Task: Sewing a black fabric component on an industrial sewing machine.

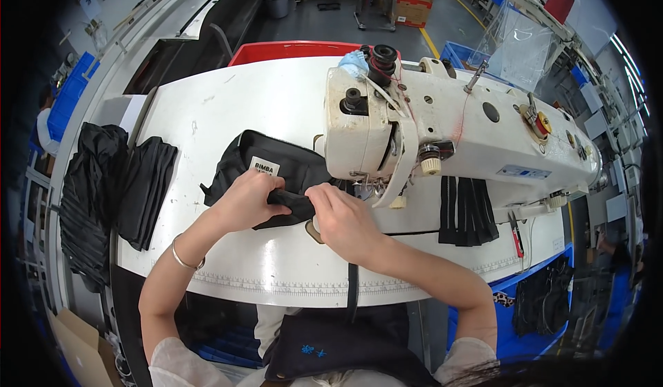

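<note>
A black fabric pouch-like piece [297,153] with a pale label [264,166] lies on the white sewing table [242,262], left of the sewing machine's needle area. My left hand [247,202] is closed on its near folded edge, thumb and fingers pinching the cloth. My right hand [345,225] pinches the same edge farther right, close to the presser foot [364,188], its fingertips partly hidden. Below the right hand, a narrow black strap [353,287] hangs over the table's front edge. A metal bangle circles my left wrist.
The white sewing machine [476,121] fills the right side. Several black strips [468,211] lie under its arm, beside red-handled snips [516,235]. Pleated black fabric stacks [146,192] sit at the left. A red bin [297,50] stands behind the table, a blue bin [507,318] at lower right.
</note>
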Action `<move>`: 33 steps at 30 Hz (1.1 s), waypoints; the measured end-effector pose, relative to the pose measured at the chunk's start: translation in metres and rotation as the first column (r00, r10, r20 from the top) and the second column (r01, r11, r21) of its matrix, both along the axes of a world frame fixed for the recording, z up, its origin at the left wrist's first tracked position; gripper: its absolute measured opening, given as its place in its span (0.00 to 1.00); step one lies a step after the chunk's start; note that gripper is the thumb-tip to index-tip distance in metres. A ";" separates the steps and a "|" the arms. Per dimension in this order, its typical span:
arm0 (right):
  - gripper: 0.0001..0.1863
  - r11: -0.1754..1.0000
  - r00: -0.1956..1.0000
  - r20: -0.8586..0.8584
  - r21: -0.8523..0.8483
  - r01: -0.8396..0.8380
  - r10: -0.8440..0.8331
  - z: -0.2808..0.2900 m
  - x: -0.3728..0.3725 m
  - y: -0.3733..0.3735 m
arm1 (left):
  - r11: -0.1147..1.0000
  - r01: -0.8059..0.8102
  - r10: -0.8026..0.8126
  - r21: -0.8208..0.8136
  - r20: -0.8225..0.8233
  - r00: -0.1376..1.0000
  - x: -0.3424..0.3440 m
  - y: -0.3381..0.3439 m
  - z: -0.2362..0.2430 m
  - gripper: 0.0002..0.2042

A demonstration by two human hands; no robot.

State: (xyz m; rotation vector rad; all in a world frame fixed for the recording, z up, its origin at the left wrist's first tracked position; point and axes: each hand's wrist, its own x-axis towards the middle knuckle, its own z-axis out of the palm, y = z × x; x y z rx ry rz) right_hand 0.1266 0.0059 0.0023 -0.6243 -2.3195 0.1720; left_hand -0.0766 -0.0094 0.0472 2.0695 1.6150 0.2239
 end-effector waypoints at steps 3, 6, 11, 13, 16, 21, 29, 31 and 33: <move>0.12 1.000 1.000 -0.001 0.004 0.022 -0.022 -0.004 0.000 0.002 | 0.943 0.211 -0.166 0.259 -0.185 0.969 0.001 0.000 0.002 0.13; 0.11 1.000 1.000 -0.011 -0.018 0.011 -0.011 0.002 0.000 0.001 | 0.919 0.210 -0.260 0.333 0.112 0.959 -0.003 0.001 0.019 0.11; 0.07 0.979 0.998 -0.047 -0.198 -0.055 0.047 0.001 0.004 -0.003 | 0.974 0.188 -0.161 0.127 -0.199 0.967 -0.026 0.024 0.028 0.07; 0.06 0.978 0.996 -0.074 -0.202 -0.057 0.043 0.001 0.007 -0.004 | 0.986 0.113 -0.078 0.126 -0.255 0.964 -0.042 0.023 0.019 0.07; 0.06 0.976 0.990 -0.134 -0.209 -0.060 0.033 -0.004 0.004 -0.003 | 0.986 0.089 -0.033 0.138 -0.364 0.931 -0.042 0.018 0.017 0.08; 0.07 0.971 0.992 -0.124 -0.231 -0.057 0.028 0.003 0.001 -0.001 | 0.988 0.148 -0.137 -0.047 0.191 0.972 -0.008 0.016 0.037 0.10; 0.09 0.959 0.980 -0.196 -0.271 -0.080 0.027 -0.004 0.008 -0.004 | 0.904 0.270 -0.300 0.332 0.042 0.953 0.015 0.001 0.013 0.11; 0.12 0.999 0.991 -0.136 0.052 -0.007 0.014 -0.008 0.017 -0.015 | 0.870 0.229 -0.233 0.436 -0.045 0.971 0.017 -0.008 0.005 0.10; 0.13 0.998 0.999 0.003 0.043 -0.040 0.040 -0.009 0.023 -0.027 | 0.806 0.142 -0.101 0.575 -0.103 0.990 0.024 -0.019 0.002 0.08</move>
